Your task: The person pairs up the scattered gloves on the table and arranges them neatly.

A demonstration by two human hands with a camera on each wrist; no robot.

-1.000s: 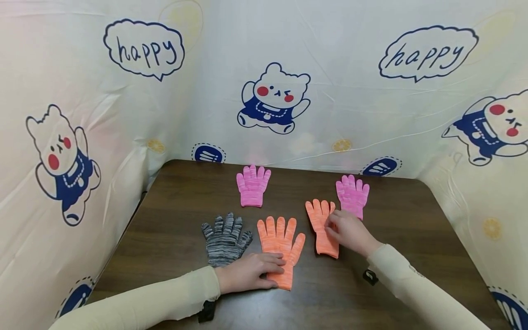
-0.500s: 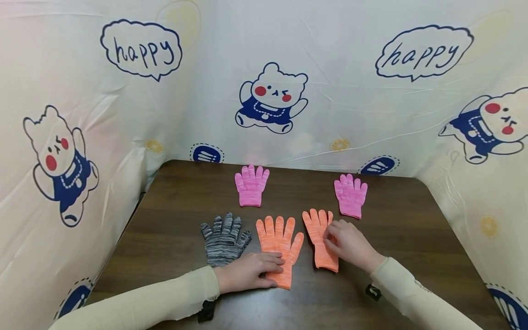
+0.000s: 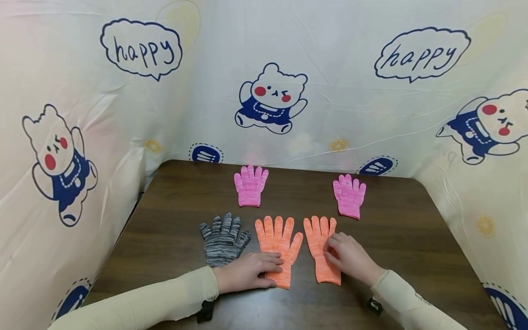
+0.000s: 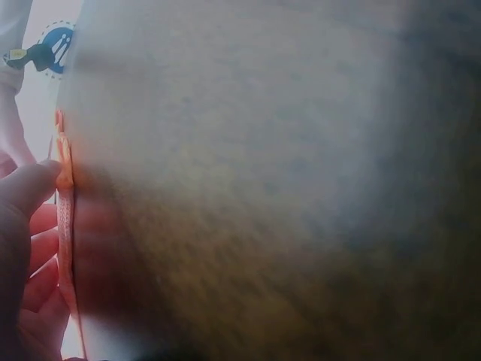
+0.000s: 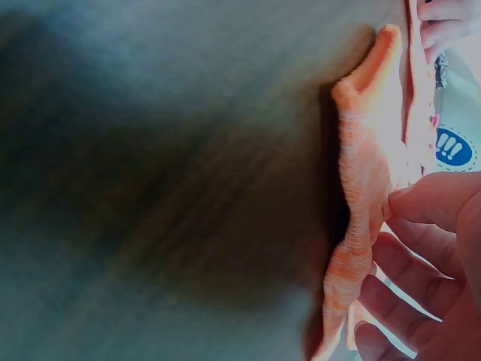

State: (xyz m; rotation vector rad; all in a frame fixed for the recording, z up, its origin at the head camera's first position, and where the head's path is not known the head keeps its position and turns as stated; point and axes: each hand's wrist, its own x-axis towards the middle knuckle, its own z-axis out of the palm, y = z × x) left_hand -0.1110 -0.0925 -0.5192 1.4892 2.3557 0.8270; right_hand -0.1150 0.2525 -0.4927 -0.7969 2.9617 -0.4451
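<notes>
Two orange knit gloves lie side by side in the head view. My left hand rests on the lower palm of the left orange glove, its fingers fairly straight across the knit and its thumb near the cuff. At the right orange glove, my right hand pinches the thumb side, which is hidden under the fingers. The right wrist view shows the thumb and forefinger at that glove's edge, with its cuff slightly raised. Beside my left hand lies a grey-black striped glove, its cuff partly covered.
Two pink gloves lie farther back, one left of centre and one at the right. The dark wooden table meets a printed cloth backdrop at its back and sides.
My right hand has drawn the right orange glove toward me, and it now lies straighter, level with the left orange one. My left hand has stayed in place.
</notes>
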